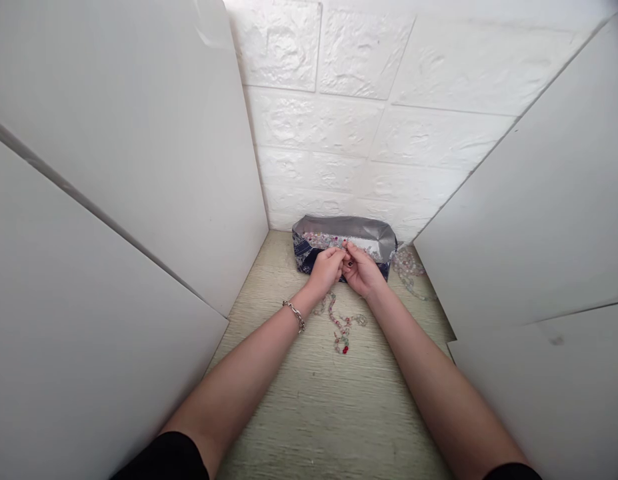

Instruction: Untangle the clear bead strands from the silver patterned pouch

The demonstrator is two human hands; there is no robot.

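Note:
My left hand (329,270) and my right hand (361,272) meet fingertip to fingertip in front of an open, silver-lined dark blue bag (371,228). Small pink, clear and red beads (316,238) lie inside it. From under my left hand a bead string (333,308) trails down onto the board, curling to a red-beaded end; the left fingers are pinched shut at its upper part. My right fingers are closed in a pinch too, but what is between them is too small to make out. The hands cover part of the bag's front side.
More strung beads (407,263) lie in a heap right of the bag, against the right panel. White panels (139,133) rise at left and right, and a white brick-patterned wall (313,127) stands behind. The surface is pale greenish wood grain (313,400).

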